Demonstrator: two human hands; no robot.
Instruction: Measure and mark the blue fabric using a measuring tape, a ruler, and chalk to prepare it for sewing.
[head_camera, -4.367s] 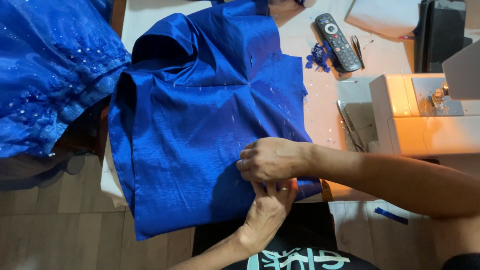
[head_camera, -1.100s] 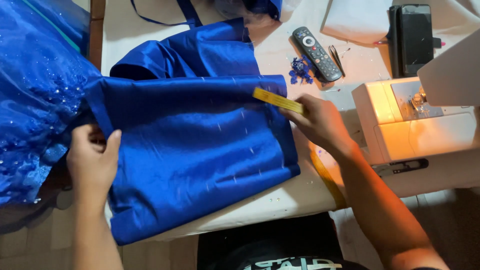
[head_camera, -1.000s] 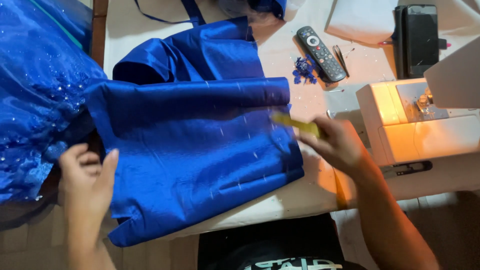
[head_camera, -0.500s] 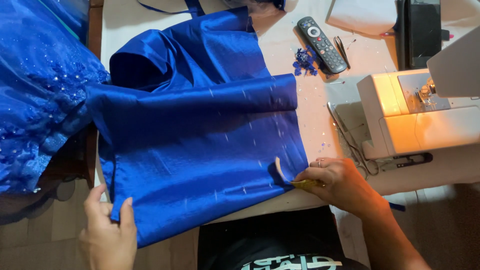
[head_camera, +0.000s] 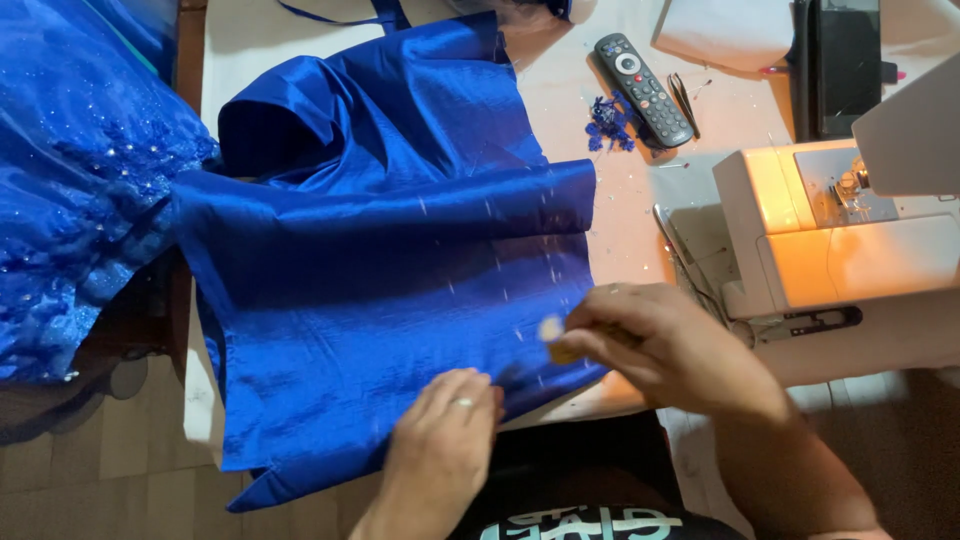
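White table (head_camera: 620, 215) under us: right hand (head_camera: 665, 350) fingers pinch a small yellow chalk piece (head_camera: 556, 340) mid-marking; left hand (head_camera: 440, 450) fingers lie together, pressing the shiny blue satin fabric (head_camera: 390, 270) beside them; next stroke needs taut cloth.

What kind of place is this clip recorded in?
Most likely a home sewing or dressmaking workspace: a sewing machine stands on the white table, pinned blue satin fabric lies spread under both hands, and a beaded blue garment lies at the left. A remote control suggests a home.
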